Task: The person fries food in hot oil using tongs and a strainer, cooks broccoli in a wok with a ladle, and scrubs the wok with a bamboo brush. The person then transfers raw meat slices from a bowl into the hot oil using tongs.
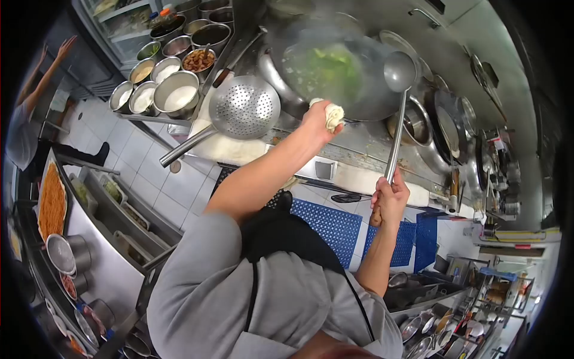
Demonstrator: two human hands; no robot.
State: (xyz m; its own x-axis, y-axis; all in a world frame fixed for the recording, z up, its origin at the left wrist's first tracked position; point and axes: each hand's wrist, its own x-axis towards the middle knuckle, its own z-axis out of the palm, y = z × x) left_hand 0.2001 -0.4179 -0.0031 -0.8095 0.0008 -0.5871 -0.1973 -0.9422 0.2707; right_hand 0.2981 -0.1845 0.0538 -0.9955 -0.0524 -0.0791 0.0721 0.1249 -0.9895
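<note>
A wok point(275, 84) stands on the range with bright green vegetables point(332, 66) in steaming liquid. At its near rim, my left hand point(320, 121) is closed on a bunched whitish cloth point(334, 116); steam and the hand hide whether it grips the wok itself. My right hand point(391, 194) is wrapped around the long handle of a metal ladle point(399, 72). The ladle's bowl is raised over the wok's right side, and the wooden end of its handle sticks out below my fist. Left of the wok rests a perforated strainer point(244, 107), its handle pointing toward me.
Metal pots of ingredients, including a pot of white powder point(179, 97), crowd the left stand. Pans and a pot point(421, 122) sit right of the wok. Behind me are a steel counter point(113, 263) and blue floor mats point(329, 227). Another person's arm point(51, 69) shows far left.
</note>
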